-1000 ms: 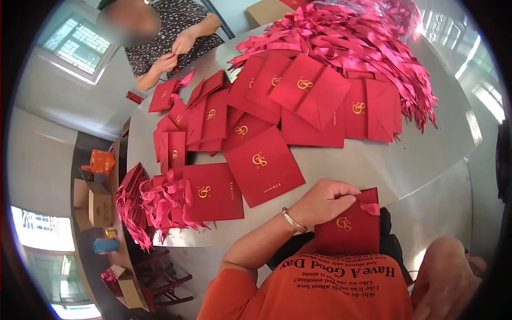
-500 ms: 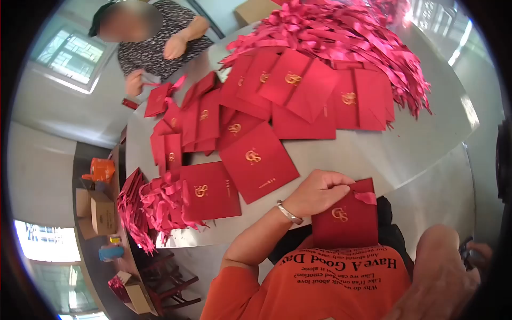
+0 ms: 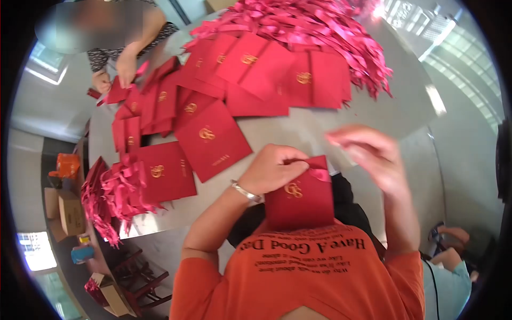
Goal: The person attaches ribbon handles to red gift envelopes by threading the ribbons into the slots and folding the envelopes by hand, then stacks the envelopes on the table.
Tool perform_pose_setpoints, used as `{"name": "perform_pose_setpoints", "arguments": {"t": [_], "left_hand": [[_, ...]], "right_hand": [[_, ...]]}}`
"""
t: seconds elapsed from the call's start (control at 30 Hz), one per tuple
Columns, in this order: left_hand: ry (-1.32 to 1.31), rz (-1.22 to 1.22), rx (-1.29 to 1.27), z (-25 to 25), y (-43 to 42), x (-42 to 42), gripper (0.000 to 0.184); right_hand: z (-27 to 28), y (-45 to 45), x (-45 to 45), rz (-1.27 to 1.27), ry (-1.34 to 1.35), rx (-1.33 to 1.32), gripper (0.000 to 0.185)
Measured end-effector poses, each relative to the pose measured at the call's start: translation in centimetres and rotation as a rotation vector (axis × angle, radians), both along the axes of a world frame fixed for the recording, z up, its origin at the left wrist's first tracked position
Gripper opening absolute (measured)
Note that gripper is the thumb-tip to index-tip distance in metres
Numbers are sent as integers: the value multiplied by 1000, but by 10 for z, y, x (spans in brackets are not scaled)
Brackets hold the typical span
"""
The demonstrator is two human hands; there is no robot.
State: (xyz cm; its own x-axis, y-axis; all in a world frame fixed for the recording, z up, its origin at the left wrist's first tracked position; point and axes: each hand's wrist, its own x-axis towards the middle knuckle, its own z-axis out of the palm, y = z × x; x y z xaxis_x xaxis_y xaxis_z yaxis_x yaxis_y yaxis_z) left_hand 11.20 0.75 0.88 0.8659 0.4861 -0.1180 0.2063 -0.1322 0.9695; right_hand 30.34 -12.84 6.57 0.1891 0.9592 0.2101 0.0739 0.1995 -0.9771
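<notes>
My left hand (image 3: 280,168), with a silver bangle at the wrist, pinches the top edge of a small red paper gift bag (image 3: 298,205). The bag stands upright against my orange shirt, with a gold emblem and a pink ribbon at its top corner. To the right of the bag and slightly higher, my right hand (image 3: 373,154) is raised with fingers stretched toward the left, slightly blurred. Nothing shows in it. Flat red bags, among them a large one (image 3: 213,141), lie on the table just beyond my left hand.
A big heap of pink-ribboned bags (image 3: 298,21) covers the table's (image 3: 405,96) far side. A ribboned pile (image 3: 125,184) sits at the left edge. Across the table, a person's hands (image 3: 125,69) handle a red bag. Cardboard boxes (image 3: 69,213) stand at left; another person sits at lower right.
My right hand has come up from the lower right to beside the bag. My left hand still holds the bag. The view has shifted, and the other person's hands have come together at a bag.
</notes>
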Motion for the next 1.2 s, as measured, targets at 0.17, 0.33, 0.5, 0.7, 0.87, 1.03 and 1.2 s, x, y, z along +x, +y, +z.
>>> {"name": "perform_pose_setpoints", "arguments": {"t": [0.17, 0.33, 0.5, 0.7, 0.87, 1.03, 1.2], "left_hand": [[126, 2, 109, 12, -20, -4, 16], [-23, 113, 287, 9, -38, -7, 14], [-3, 115, 509, 22, -46, -7, 13], [-10, 152, 510, 21, -51, -9, 15], [-45, 130, 329, 8, -44, -15, 11], [-34, 119, 115, 7, -43, -16, 10], [-5, 61, 73, 0, -35, -15, 9]], "right_hand": [[-54, 27, 9, 150, 13, -349, 12], [-50, 48, 10, 418, -48, -456, 12], [-41, 69, 17, 817, 20, -546, 24], [-60, 94, 12, 1046, 7, -624, 27], [-43, 86, 8, 909, -100, -682, 24], [-39, 81, 2, 519, -230, -630, 14], [-61, 95, 5, -28, -780, -42, 13]]}}
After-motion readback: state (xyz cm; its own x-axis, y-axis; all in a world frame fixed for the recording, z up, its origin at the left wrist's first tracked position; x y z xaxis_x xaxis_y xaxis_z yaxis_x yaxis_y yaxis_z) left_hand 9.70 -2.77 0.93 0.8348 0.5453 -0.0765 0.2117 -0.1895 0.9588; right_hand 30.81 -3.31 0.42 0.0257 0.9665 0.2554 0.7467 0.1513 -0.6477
